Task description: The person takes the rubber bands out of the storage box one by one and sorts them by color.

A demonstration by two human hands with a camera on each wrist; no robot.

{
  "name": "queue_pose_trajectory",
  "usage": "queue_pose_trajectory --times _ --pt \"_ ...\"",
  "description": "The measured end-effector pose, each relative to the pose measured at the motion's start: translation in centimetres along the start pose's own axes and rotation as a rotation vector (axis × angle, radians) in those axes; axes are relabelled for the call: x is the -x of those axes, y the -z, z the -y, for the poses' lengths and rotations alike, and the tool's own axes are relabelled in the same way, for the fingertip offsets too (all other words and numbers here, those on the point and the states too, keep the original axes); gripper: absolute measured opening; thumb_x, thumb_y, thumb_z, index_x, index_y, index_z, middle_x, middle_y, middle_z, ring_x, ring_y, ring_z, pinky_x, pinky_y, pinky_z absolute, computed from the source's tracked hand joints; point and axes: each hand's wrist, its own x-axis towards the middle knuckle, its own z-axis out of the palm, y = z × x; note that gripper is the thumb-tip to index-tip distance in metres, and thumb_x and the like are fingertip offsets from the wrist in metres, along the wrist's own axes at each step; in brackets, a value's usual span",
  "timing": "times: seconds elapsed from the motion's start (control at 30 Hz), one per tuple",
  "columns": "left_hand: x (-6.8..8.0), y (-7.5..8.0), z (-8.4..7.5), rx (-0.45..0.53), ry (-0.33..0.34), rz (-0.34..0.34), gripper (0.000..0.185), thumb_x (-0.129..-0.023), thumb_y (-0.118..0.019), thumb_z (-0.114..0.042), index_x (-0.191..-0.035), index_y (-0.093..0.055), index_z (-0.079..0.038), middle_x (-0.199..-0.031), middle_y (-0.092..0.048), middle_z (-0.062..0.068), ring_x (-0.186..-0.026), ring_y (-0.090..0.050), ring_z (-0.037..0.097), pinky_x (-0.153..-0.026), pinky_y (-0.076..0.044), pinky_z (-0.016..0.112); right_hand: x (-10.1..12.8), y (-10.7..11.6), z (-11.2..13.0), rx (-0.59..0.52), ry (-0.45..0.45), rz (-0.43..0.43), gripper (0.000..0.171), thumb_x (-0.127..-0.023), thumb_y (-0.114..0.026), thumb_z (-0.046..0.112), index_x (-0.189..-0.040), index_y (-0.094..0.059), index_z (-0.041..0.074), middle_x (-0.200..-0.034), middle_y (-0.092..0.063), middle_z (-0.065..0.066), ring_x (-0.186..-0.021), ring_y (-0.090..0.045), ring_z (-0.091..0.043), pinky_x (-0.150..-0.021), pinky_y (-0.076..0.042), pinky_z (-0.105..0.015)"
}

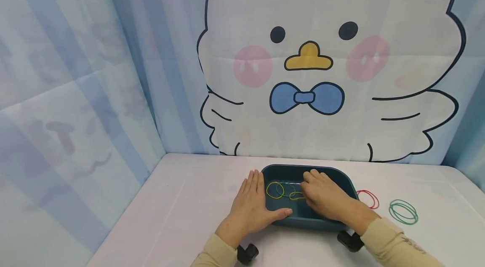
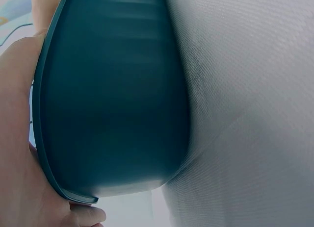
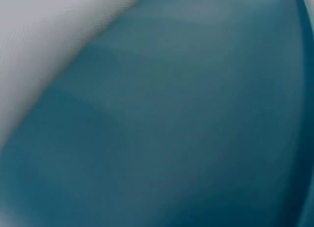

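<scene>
I see one dark teal tray (image 1: 342, 180) on the white tabletop (image 1: 182, 212), near its front edge. Inside it I count three loose rubber bands: two yellow bands (image 1: 273, 190) and one blue band (image 1: 281, 189), overlapping near the middle of the tray floor. My right hand (image 1: 326, 199) reaches over the near rim into the tray, its fingers (image 1: 308, 178) bent down onto the bands; whether they pinch one I cannot tell. My left hand (image 1: 251, 208) lies flat against the tray's left wall, fingers straight and released, thumb along the near rim; the left wrist view shows the tray wall (image 2: 113, 99) pressed to the palm. On the tabletop right of the tray lie one red band (image 1: 368, 198), just beside the rim, and green bands (image 1: 403, 211) stacked together farther right; I cannot count them.
</scene>
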Motion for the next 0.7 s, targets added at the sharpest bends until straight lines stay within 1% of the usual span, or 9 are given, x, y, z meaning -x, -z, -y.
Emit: queue_pose_trajectory --times 0.13,0.27,0.37,0.47,0.57,0.7 --pt "0.0 0.0 0.0 -0.001 0.005 0.001 0.123 -0.077 -0.046 -0.088 -0.158 -0.016 0.0 -0.166 -0.015 0.018 -0.155 -0.011 0.03 -0.125 -0.017 0.047 0.2 0.4 0.0 0.016 0.004 -0.035 0.015 -0.082 -0.073 0.009 -0.074 -0.062 0.012 -0.074 -0.04 0.006 -0.071 -0.032 -0.012 -0.062 -0.027 -0.026" --pt "0.1 0.0 -0.1 0.003 0.008 0.006 0.123 -0.077 -0.047 -0.087 -0.158 -0.015 0.0 -0.166 -0.014 0.017 -0.155 -0.01 0.029 -0.126 -0.017 0.046 0.5 0.7 -0.2 0.037 0.003 -0.058 0.015 -0.079 -0.076 0.01 -0.074 -0.062 0.012 -0.075 -0.041 0.006 -0.072 -0.033 -0.013 -0.063 -0.029 -0.028" --pt "0.1 0.0 -0.1 0.003 0.006 -0.001 0.123 -0.077 -0.047 -0.087 -0.158 -0.015 0.0 -0.166 -0.015 0.018 -0.155 -0.011 0.03 -0.126 -0.017 0.047 0.6 0.8 -0.3 0.057 0.002 -0.08 0.016 -0.077 -0.078 0.01 -0.074 -0.062 0.012 -0.076 -0.042 0.005 -0.073 -0.034 -0.014 -0.063 -0.03 -0.029" --pt "0.1 0.0 0.0 0.004 0.004 -0.01 0.123 -0.077 -0.048 -0.087 -0.157 -0.017 0.001 -0.165 -0.016 0.019 -0.155 -0.012 0.03 -0.125 -0.018 0.047 0.8 0.8 -0.5 0.075 0.001 -0.101 0.016 -0.077 -0.077 0.01 -0.073 -0.061 0.011 -0.076 -0.042 0.004 -0.073 -0.035 -0.015 -0.063 -0.03 -0.029" --pt "0.0 0.0 0.0 0.009 0.004 -0.01 0.123 -0.077 -0.049 -0.087 -0.157 -0.017 0.002 -0.165 -0.016 0.019 -0.155 -0.012 0.03 -0.125 -0.018 0.047 1.0 0.9 -0.6 0.086 -0.012 -0.105 0.016 -0.077 -0.077 0.01 -0.073 -0.061 0.011 -0.076 -0.043 0.003 -0.074 -0.037 -0.016 -0.063 -0.031 -0.03" --pt "-0.1 -0.1 0.0 0.011 0.004 -0.005 0.124 -0.076 -0.048 -0.088 -0.157 -0.017 0.001 -0.165 -0.017 0.019 -0.155 -0.012 0.03 -0.125 -0.018 0.047 1.3 1.0 -0.8 0.084 -0.043 -0.085 0.017 -0.076 -0.079 0.011 -0.073 -0.062 0.011 -0.076 -0.044 0.002 -0.075 -0.039 -0.017 -0.064 -0.034 -0.031"
